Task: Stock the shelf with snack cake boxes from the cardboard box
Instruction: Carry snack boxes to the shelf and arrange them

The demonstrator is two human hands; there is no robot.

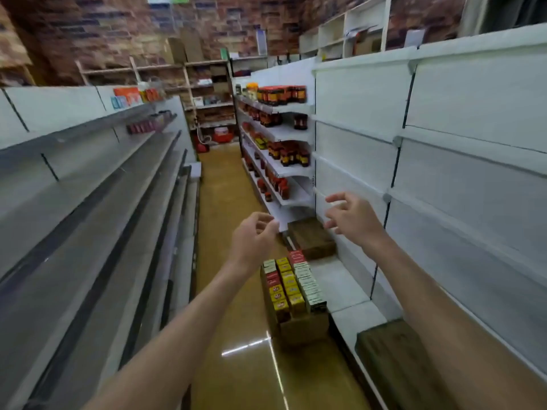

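Observation:
An open cardboard box [305, 328] stands on the floor beside the right-hand shelf unit. It is packed with rows of snack cake boxes [291, 284] in red, yellow and white. Both my arms reach forward above it. My left hand [251, 238] hovers over the aisle with fingers loosely curled, holding nothing. My right hand [352, 216] is spread in front of the white shelf [340, 279], also holding nothing. The shelf's lowest board next to the box is bare white.
Two brown closed cartons sit on the bottom board, one far [310, 236] and one near [393, 359]. Jars [281, 94] fill the shelves further down on the right. Grey bare shelving [88, 187] lines the left. The glossy aisle floor [225, 187] runs ahead.

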